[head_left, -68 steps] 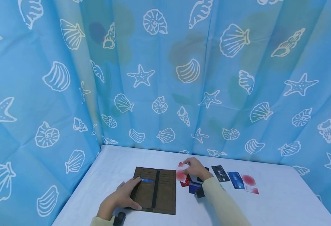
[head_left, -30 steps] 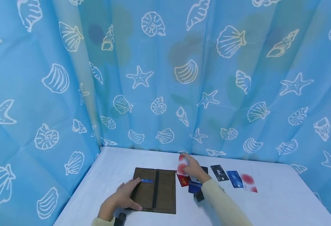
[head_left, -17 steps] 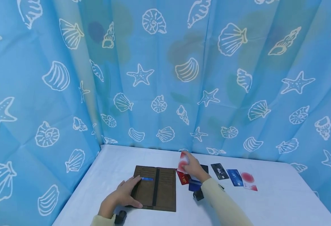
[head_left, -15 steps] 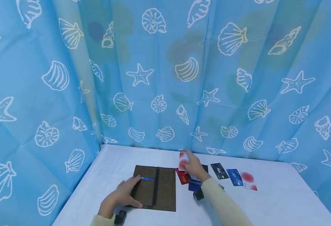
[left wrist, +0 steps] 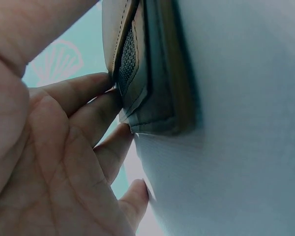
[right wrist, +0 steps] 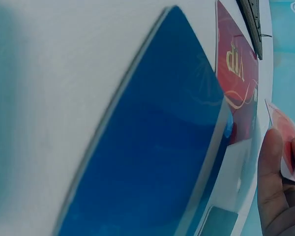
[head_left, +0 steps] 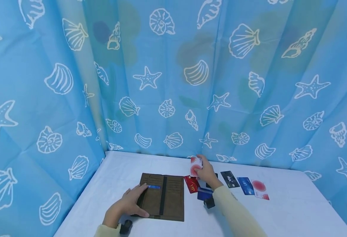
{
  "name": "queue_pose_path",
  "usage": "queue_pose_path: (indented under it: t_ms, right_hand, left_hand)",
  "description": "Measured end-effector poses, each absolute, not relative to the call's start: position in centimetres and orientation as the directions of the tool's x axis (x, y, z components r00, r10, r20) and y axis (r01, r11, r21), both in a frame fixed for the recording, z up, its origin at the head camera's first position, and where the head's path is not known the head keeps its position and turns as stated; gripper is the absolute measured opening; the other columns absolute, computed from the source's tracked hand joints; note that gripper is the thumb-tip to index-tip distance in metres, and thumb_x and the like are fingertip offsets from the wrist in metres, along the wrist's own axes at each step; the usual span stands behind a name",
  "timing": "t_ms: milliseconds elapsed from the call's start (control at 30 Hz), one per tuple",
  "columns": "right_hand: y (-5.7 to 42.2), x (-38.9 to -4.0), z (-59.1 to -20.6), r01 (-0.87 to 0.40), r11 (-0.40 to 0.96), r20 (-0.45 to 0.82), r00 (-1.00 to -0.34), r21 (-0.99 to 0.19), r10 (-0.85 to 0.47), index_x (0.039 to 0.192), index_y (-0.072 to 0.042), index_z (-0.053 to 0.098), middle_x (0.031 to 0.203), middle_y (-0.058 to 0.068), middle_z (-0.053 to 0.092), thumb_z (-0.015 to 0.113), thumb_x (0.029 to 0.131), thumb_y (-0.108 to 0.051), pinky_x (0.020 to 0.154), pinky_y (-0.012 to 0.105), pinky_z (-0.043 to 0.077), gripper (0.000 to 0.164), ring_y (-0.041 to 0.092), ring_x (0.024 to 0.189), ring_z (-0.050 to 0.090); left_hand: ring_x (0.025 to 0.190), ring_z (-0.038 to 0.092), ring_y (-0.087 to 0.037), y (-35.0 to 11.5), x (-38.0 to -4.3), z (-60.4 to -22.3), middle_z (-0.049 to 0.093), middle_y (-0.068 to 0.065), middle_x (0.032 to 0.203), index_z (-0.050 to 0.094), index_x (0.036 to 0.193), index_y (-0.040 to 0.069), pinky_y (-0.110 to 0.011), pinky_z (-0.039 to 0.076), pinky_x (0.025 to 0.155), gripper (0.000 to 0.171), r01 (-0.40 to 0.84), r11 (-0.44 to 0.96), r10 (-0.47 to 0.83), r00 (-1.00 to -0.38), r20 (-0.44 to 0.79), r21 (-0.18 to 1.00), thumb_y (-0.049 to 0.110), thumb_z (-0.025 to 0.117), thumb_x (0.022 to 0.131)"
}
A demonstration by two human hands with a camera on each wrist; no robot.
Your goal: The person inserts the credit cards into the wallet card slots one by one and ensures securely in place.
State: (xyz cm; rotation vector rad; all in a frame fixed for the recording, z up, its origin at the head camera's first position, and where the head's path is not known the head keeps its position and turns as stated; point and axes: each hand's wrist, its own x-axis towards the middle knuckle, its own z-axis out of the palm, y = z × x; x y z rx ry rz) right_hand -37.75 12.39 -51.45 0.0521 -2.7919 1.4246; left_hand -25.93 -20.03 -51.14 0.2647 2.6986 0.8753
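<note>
We've got a white cloth-topped counter (head_left: 292, 214) w/ blue shell-print curtain (head_left: 173, 87) hung along the back & L side; counter's lit evenly.

Our R grip (head_left: 207, 171) is narrow: thumb & finger pinch the pink card (head_left: 194, 162), which we hold tilted up at the back, just beyond the red VIP card (head_left: 192, 187). Our L grip (head_left: 128, 203) is spread wide at the L side of the brown wallet (head_left: 174, 205): thumb on the near-L corner, index tip by the slot card (head_left: 154, 187), a blue one tucked in a L-panel slot. L wrist view shows fingertips touching the wallet edge, little finger apart from it.

Wallet lies open & flat, dark strap (head_left: 162, 197) down the middle. Red VIP card's just R of wallet, near the navy card (head_left: 204, 195). Our R wrist cam (head_left: 209, 202) sits close by navy card's near edge; R grip & wrist partly block a dark card (head_left: 208, 185), so we can't make out its face. Further R, in a loose row: black VIP card (head_left: 230, 179), blue card (head_left: 245, 186), 2nd pink card (head_left: 260, 189).
</note>
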Motion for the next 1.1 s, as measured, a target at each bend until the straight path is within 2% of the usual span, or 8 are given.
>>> queue_pose_path:
  t_ms: [267, 433, 533, 833, 1100]
  right_hand:
    - [12.6, -37.4, -51.2, 0.008, 0.605, -0.002, -1.000, -0.796, 0.012, 0.153, -0.019, 0.028, 0.142, 0.020, 0.045, 0.067, 0.091, -0.005, 0.090, 0.050, 0.059, 0.075, 0.036, 0.113, 0.055]
    - [12.6, -37.6, -51.0, 0.001, 0.597, -0.004, -1.000, -0.802, -0.004, 0.153, -0.017, 0.027, 0.143, 0.020, 0.043, 0.067, 0.091, -0.003, 0.095, 0.053, 0.055, 0.075, 0.038, 0.117, 0.054]
    - [12.4, -38.0, -50.8, -0.010, 0.602, -0.003, -1.000, -0.799, -0.021, 0.153, -0.015, 0.028, 0.144, 0.020, 0.042, 0.066, 0.091, -0.004, 0.096, 0.053, 0.055, 0.074, 0.039, 0.120, 0.052]
    - [12.1, -38.9, -50.4, -0.028, 0.570, 0.012, -0.999, -0.821, -0.032, 0.151, -0.014, 0.030, 0.142, 0.021, 0.042, 0.066, 0.090, -0.002, 0.083, 0.044, 0.062, 0.071, 0.040, 0.116, 0.054]
    - [10.8, -39.0, -50.2, -0.045, 0.559, 0.020, -0.999, -0.828, -0.049, 0.150, -0.018, 0.034, 0.146, 0.017, 0.041, 0.070, 0.088, -0.005, 0.091, 0.049, 0.059, 0.072, 0.038, 0.121, 0.052]
  left_hand:
    - [0.148, 0.025, -0.042, -19.6, -26.3, -51.3, 0.037, -0.017, 0.157, 0.037, 0.151, 0.011, -0.067, 0.010, 0.121, 0.106, 0.100, 0.790, 0.282, -0.935, -0.214, 0.605, 0.035, 0.093, 0.064]
    - [0.148, 0.025, -0.041, -19.6, -26.2, -51.2, 0.038, -0.017, 0.157, 0.037, 0.151, 0.010, -0.067, 0.011, 0.121, 0.107, 0.104, 0.802, 0.278, -0.937, -0.213, 0.588, 0.037, 0.093, 0.064]
    - [0.148, 0.025, -0.042, -19.8, -26.1, -51.2, 0.038, -0.017, 0.157, 0.038, 0.151, 0.010, -0.067, 0.011, 0.120, 0.107, 0.101, 0.805, 0.271, -0.939, -0.212, 0.585, 0.036, 0.094, 0.063]
    - [0.148, 0.025, -0.042, -19.9, -26.0, -51.5, 0.038, -0.017, 0.157, 0.037, 0.151, 0.009, -0.067, 0.011, 0.121, 0.107, 0.104, 0.797, 0.284, -0.934, -0.217, 0.595, 0.038, 0.092, 0.064]
    - [0.148, 0.025, -0.041, -20.2, -26.1, -51.4, 0.038, -0.017, 0.157, 0.037, 0.151, 0.009, -0.066, 0.011, 0.121, 0.107, 0.109, 0.794, 0.281, -0.938, -0.202, 0.597, 0.038, 0.093, 0.064]
